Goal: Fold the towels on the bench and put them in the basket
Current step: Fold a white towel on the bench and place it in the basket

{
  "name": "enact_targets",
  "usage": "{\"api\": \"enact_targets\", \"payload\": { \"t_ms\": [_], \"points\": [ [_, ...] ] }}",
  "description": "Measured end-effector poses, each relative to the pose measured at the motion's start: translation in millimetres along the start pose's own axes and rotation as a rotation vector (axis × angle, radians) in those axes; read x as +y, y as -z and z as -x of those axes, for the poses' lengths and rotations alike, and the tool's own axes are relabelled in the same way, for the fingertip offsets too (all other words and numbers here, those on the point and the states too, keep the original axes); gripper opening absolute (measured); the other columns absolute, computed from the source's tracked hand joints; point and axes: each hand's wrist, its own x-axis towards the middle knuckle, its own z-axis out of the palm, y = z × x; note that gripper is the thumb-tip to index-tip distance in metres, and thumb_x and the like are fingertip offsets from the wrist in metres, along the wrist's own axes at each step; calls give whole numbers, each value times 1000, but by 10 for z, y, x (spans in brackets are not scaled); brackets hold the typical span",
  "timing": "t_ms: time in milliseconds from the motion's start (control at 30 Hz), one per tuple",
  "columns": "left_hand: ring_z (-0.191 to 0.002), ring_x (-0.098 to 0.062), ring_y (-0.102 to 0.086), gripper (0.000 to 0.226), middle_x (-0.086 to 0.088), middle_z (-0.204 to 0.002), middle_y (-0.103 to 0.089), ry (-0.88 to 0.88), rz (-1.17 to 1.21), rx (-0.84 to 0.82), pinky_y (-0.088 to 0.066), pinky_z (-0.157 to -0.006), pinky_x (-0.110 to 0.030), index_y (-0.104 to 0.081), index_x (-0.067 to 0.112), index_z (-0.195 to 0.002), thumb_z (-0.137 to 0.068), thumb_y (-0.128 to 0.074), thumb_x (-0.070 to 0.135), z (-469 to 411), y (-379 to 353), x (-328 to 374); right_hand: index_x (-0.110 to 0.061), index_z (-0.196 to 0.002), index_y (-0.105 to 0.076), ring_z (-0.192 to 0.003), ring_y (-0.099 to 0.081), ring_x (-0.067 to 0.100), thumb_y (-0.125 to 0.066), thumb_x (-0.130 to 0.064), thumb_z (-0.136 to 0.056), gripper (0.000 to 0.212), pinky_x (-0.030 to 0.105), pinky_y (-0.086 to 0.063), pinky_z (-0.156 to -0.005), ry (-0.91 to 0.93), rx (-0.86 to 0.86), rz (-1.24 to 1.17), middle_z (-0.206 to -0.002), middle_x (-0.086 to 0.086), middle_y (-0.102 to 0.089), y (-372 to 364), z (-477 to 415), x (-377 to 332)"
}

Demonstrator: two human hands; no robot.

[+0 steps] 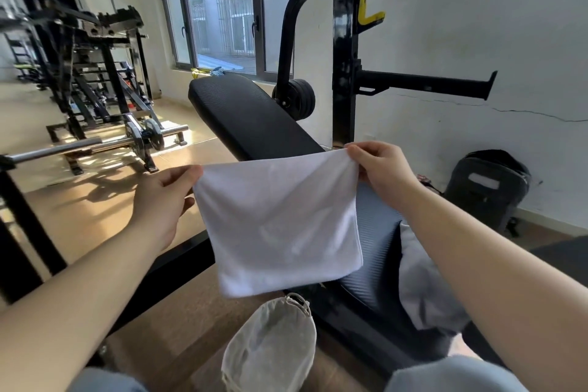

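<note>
A white towel (280, 223) hangs in the air in front of me, folded into a rectangle, above the black weight bench (251, 118). My left hand (162, 200) pinches its upper left corner and my right hand (381, 169) pinches its upper right corner. Another white towel (423, 289) lies on the bench seat under my right forearm, partly hidden by it. A pale fabric basket (270, 350) stands on the floor below the hanging towel, beside the bench.
The bench's rack upright (345, 57) and a side bar (423, 83) rise behind the towel. A barbell (82, 145) and black gym machines fill the left floor. A dark backpack (486, 188) leans on the right wall. My knees show at the bottom edge.
</note>
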Motion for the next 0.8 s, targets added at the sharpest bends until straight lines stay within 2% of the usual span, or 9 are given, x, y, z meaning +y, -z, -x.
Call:
{"api": "enact_targets", "payload": {
  "t_ms": [67, 200, 367, 567, 633, 700, 733, 800],
  "points": [
    [-98, -20, -67, 1, 2, -99, -74, 9, -4, 22, -53, -87, -37, -74, 27, -89, -90, -75, 26, 15, 97, -78, -23, -84, -81, -77, -67, 14, -74, -21, -92, 11, 27, -56, -70, 5, -17, 16, -86, -2, -77, -59, 68, 41],
    [-100, -25, -69, 6, -2, -103, -75, 24, -12, 67, -55, -90, -41, -76, 24, -93, -88, -77, 26, -50, 231, -181, -27, -80, -81, -81, -70, 14, -75, -20, -92, 15, 28, -58, -74, -4, -36, 27, -89, -1, -77, -172, 117, 110],
    [-89, -16, -68, 3, 5, -95, -74, -27, -23, 106, -52, -73, -29, -73, 27, -89, -91, -74, 29, -198, 350, -336, -25, -88, -80, -77, -71, 15, -73, -21, -93, 9, 32, -61, -74, 32, -86, 79, -88, 1, -77, -342, 59, 122],
    [-90, -17, -66, 4, 7, -96, -72, -38, -151, 232, -51, -69, -31, -74, 32, -91, -91, -72, 35, -438, 709, -544, -28, -91, -79, -75, -69, 13, -71, -22, -94, 10, 31, -62, -69, 73, -155, 180, -86, -5, -76, -819, -7, 253],
    [-89, -17, -67, 4, 3, -98, -74, -47, -192, 261, -56, -70, -33, -75, 33, -90, -91, -71, 34, -521, 866, -584, -24, -97, -80, -73, -70, 20, -71, -22, -95, 9, 34, -64, -66, 75, -176, 220, -87, 0, -76, -993, -3, 320],
    [-79, -15, -66, 12, -2, -101, -74, -61, -251, 285, -60, -76, -37, -77, 28, -101, -91, -71, 32, -577, 1017, -641, -21, -109, -78, -74, -72, 23, -71, -22, -95, 16, 34, -63, -65, 42, -196, 195, -87, 2, -76, -1157, 6, 398],
    [-74, -13, -66, 17, 1, -100, -73, -60, -279, 289, -61, -80, -39, -77, 24, -106, -92, -70, 31, -586, 1073, -668, -21, -118, -75, -76, -74, 23, -71, -22, -95, 23, 34, -64, -68, 31, -209, 196, -87, 1, -76, -1236, 3, 450],
    [-68, -11, -68, 11, 12, -93, -71, -33, -314, 285, -61, -86, -41, -77, 24, -102, -94, -69, 27, -586, 1169, -744, -20, -133, -66, -75, -76, 20, -71, -25, -95, 39, 35, -63, -75, 23, -239, 243, -85, -1, -77, -1400, -11, 541]
  ]
}}
